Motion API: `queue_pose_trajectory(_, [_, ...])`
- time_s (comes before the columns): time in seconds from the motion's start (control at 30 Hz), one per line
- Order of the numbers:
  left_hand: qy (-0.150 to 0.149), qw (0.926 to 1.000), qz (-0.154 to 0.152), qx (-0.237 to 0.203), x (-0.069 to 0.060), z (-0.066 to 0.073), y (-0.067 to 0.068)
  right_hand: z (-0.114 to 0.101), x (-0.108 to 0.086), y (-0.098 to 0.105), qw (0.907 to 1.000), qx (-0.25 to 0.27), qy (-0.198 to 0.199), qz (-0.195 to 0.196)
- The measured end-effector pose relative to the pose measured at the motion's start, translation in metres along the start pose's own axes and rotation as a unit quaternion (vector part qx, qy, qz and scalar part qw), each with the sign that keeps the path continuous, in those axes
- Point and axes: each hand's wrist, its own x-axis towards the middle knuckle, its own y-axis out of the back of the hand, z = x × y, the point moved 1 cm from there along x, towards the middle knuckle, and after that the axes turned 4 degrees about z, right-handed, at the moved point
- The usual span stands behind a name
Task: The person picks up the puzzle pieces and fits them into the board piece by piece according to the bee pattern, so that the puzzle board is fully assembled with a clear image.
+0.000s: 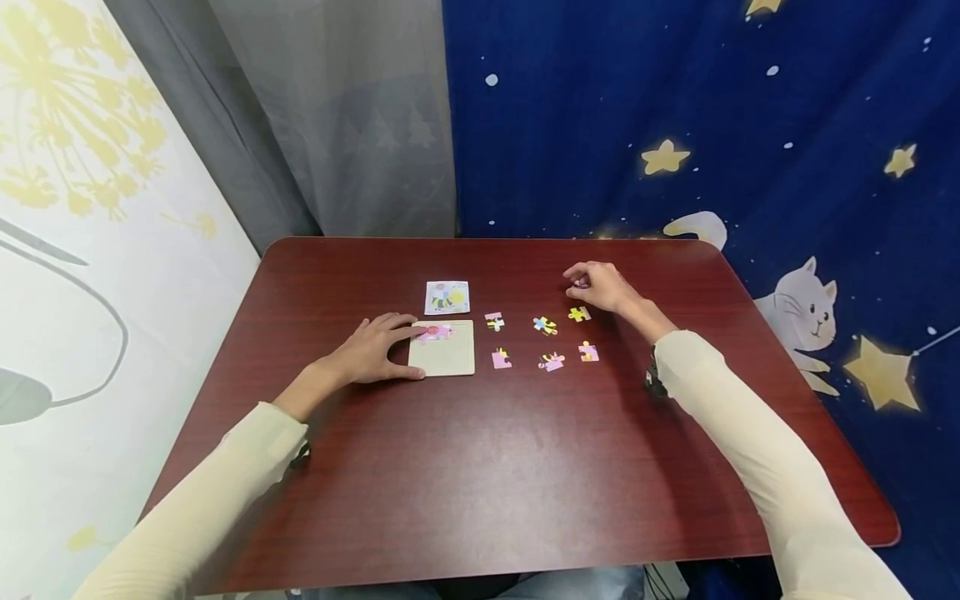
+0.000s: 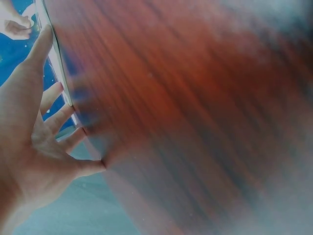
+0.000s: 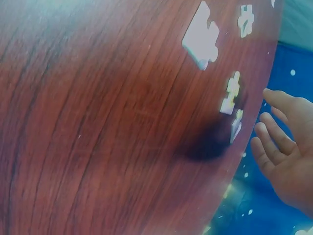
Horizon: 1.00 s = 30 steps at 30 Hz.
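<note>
Jigsaw assembly appears to be at an early step: one pink piece sits toward the far left corner of the puzzle board, on the left part of the tabletop. On its far side lies a picture card. The left hand rests against the board's left side, fingers spread and extended rather than clenched, apparently steadying it. To the right, six loose pieces lie scattered in two rough rows. Farther off, the right hand hovers over a seventh piece, fingers loosely bent, with no grasp showing; whether a fingertip touches it is hard to tell. The step in hand looks like choosing or fetching a piece. Lifting that one calls for a light pinch on its edges, since it lies flat and thin.
</note>
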Motion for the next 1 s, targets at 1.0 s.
queue_pose_trajectory(1.0, [-0.003,1.0,0.005,-0.002,0.002,-0.003,-0.001,0.017,0.007,-0.01,0.9987,-0.009,-0.049,-0.014])
